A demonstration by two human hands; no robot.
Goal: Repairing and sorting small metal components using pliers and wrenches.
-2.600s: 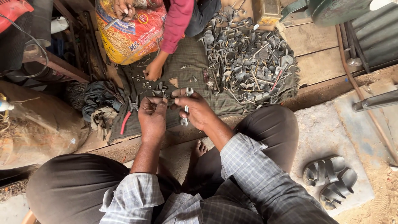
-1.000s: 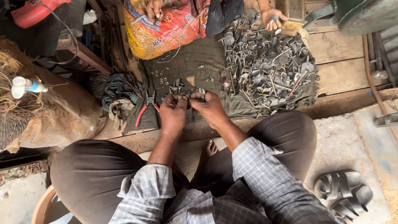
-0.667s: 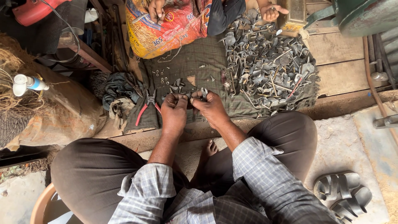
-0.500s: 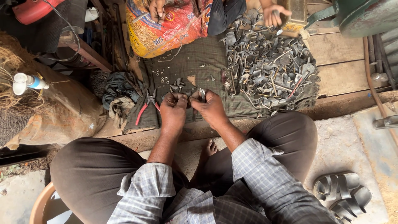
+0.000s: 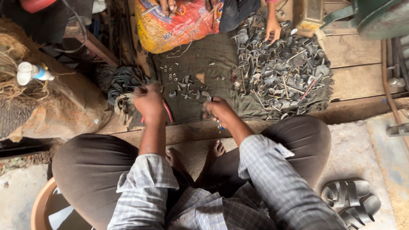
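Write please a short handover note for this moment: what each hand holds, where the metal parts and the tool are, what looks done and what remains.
Left hand: closed around the red-handled pliers, over the left edge of the dark cloth.
Right hand: closed on a small metal part; its exact kind is too small to tell.
A few small loose parts lie spread on the cloth just beyond the hands.
The large heap of metal parts sits at the right of the cloth; another person's hand rests on its far edge.
Done: only the few small pieces are set apart.
Left: most of the heap.
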